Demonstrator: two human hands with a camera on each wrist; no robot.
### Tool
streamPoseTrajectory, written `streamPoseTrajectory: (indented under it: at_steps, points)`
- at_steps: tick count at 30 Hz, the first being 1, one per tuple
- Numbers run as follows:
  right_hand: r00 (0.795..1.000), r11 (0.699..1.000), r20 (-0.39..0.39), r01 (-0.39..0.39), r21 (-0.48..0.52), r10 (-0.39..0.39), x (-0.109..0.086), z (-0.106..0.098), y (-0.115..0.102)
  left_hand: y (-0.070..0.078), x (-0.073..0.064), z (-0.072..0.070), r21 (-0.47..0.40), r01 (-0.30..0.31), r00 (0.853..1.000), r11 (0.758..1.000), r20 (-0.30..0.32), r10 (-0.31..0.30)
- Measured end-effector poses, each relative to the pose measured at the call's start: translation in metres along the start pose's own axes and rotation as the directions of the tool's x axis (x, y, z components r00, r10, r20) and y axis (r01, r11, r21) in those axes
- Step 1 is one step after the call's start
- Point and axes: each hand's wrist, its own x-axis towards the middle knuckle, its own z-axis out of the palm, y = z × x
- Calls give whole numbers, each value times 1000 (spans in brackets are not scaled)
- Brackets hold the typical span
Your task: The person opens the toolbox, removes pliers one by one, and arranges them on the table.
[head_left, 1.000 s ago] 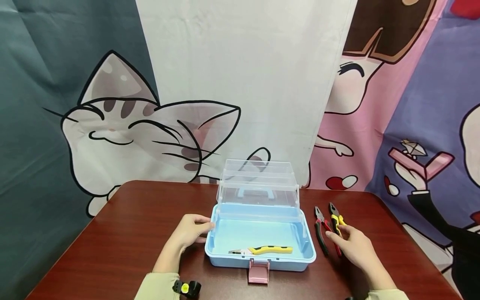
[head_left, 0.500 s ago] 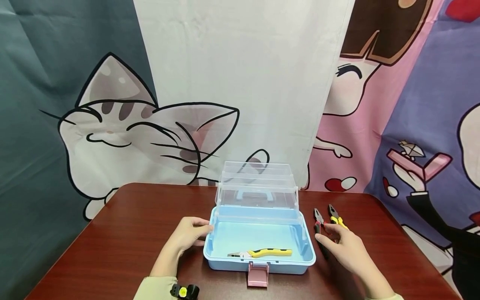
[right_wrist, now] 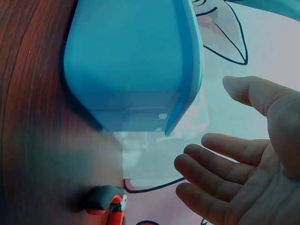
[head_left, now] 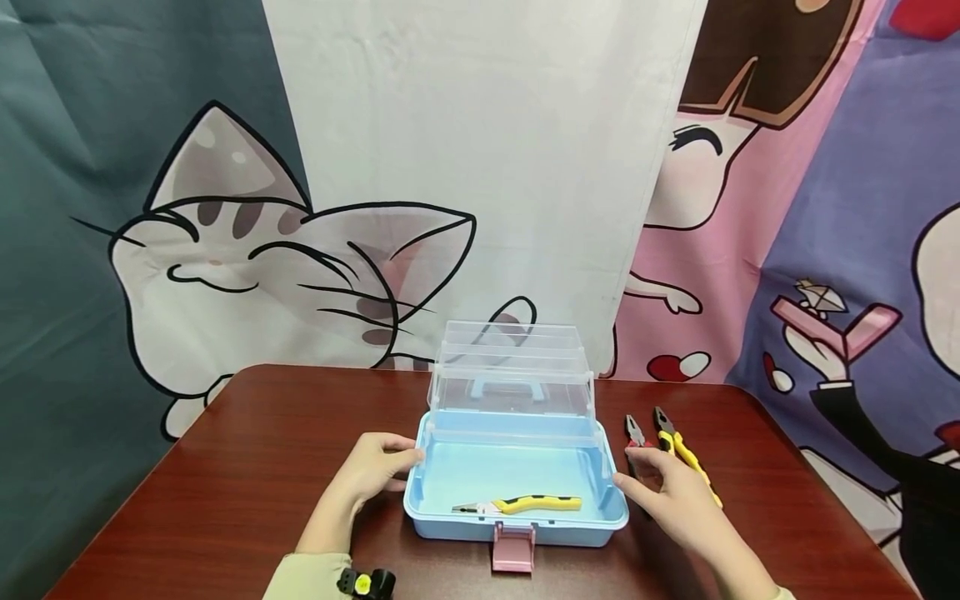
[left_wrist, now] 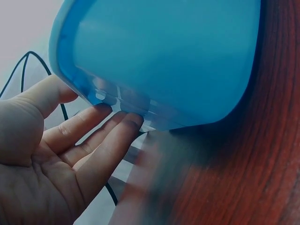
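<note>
A light blue toolbox (head_left: pixel 517 531) stands with its transparent lid (head_left: pixel 512 354) raised. Inside lie pliers with yellow-and-black handles (head_left: pixel 538 503). My left hand (head_left: pixel 375 465) holds the toolbox's left side, thumb at the rim and fingers against the outer wall. My right hand (head_left: pixel 675 496) is by the right side; the right wrist view shows its fingers spread, apart from the wall and holding nothing. Beyond it lie pliers with red-and-black handles (head_left: pixel 634 432), partly hidden by the hand, and a second yellow-and-black pair (head_left: pixel 684 450).
A pink latch (head_left: pixel 513 550) hangs down at the toolbox's front. Everything stands on a dark red wooden table (head_left: pixel 247 467). Behind its far edge hangs a cloth with cartoon figures (head_left: pixel 465 167).
My right hand has moved left, from over the loose pliers to the toolbox's right side, uncovering the yellow-and-black pair. My left hand has stayed on the toolbox.
</note>
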Motion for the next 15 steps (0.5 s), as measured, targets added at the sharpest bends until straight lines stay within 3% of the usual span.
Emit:
streamPoseTrajectory:
  at_steps: [8, 15]
  points:
    - [1000, 1000, 7, 15, -3, -15, 1, -3, -6, 4, 0, 0, -10, -12, 1000, 1000, 8, 12]
    - [999, 1000, 33, -13, 21, 12, -3, 2, -9, 0, -1, -3, -17, -16, 999, 1000, 37, 17]
